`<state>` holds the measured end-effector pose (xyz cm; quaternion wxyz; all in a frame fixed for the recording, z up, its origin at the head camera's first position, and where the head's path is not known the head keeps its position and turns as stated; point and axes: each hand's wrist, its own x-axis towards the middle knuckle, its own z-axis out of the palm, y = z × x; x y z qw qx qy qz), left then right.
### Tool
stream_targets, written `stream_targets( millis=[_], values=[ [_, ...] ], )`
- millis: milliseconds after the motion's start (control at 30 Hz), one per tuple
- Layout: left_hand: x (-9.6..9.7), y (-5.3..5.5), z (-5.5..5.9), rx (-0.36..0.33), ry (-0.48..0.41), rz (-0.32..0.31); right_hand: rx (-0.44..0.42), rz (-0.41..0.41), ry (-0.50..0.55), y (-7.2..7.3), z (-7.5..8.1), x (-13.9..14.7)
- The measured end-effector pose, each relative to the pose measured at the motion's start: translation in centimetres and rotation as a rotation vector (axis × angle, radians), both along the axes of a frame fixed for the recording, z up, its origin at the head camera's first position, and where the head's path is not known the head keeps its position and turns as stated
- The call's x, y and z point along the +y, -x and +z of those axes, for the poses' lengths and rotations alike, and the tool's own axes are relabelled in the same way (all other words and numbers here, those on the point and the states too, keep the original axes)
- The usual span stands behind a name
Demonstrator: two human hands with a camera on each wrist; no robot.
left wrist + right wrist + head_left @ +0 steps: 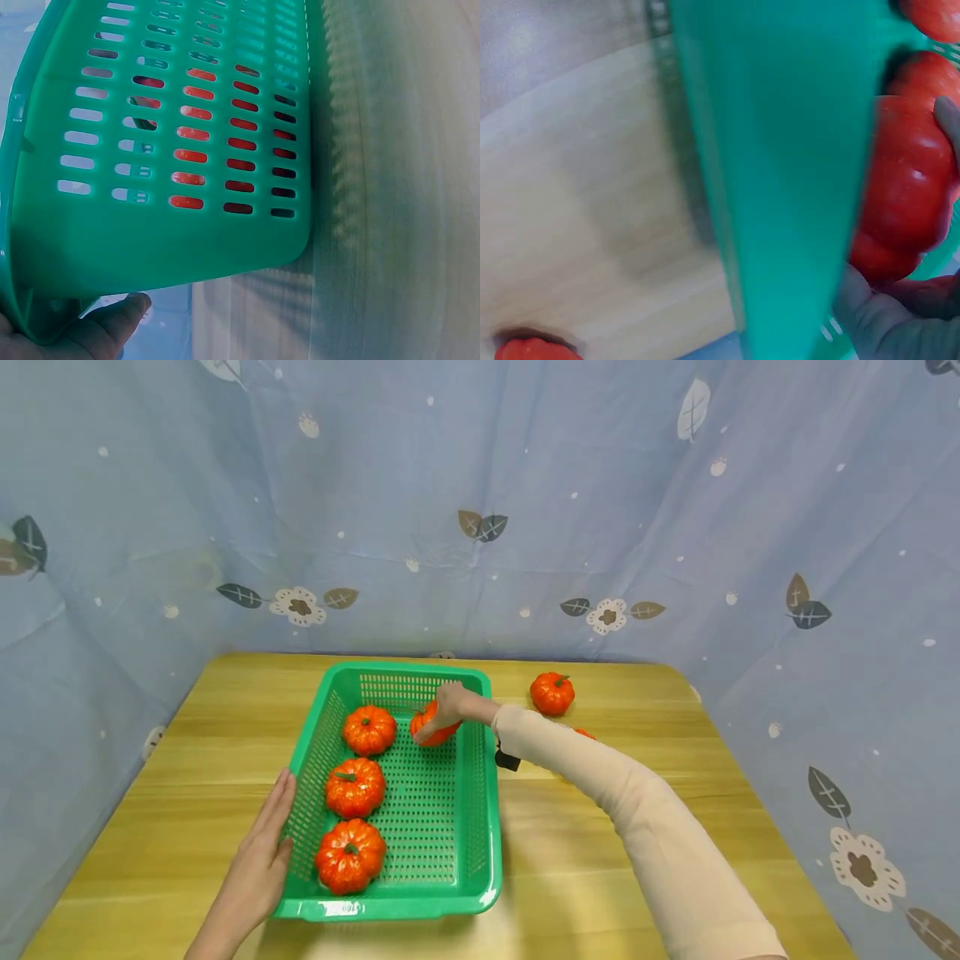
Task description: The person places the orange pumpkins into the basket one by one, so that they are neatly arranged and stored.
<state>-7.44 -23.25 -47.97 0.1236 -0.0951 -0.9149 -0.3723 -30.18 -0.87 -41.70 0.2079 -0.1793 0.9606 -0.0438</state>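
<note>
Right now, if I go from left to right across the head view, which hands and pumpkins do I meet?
Left hand, three pumpkins lined up in the green basket, right hand together with the held pumpkin, the far pumpkin on the table. Another pumpkin, mostly hidden by the sleeve, is left out.

And the right hand (452, 703) has 1 orange pumpkin (423, 718) gripped, right there inside the green basket (420, 907), by its far right corner! Along the basket's left wall, 3 seated pumpkins (355, 789) line up. Left hand (262, 852) at the left rim! Out on the counter (570, 860), 1 loose pumpkin (551, 695) sits near the far edge; 1 half-hidden pumpkin (584, 733) peeks from behind the cream sleeve (645, 793).
</note>
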Motion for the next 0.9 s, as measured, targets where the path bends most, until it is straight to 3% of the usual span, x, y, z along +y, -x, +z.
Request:
stream_targets(
  millis=[167,367,600,900],
  values=[
    [0.1,-0.3,-0.2,-0.023,-0.011,0.001,-0.018,-0.017,-0.100,-0.1,-1.5,-0.2],
    [0.0,-0.4,-0.2,-0.025,-0.013,0.007,-0.065,-0.045,-0.116,-0.2,-2.2,-0.2],
    [-0.1,-0.2,-0.1,-0.026,-0.011,0.014,-0.116,-0.051,-0.219,-0.5,-2.8,-0.3],
    [-0.1,-0.1,-0.3,-0.006,0.002,0.006,-0.053,-0.002,-0.206,-0.2,-3.3,0.0]
  ],
)
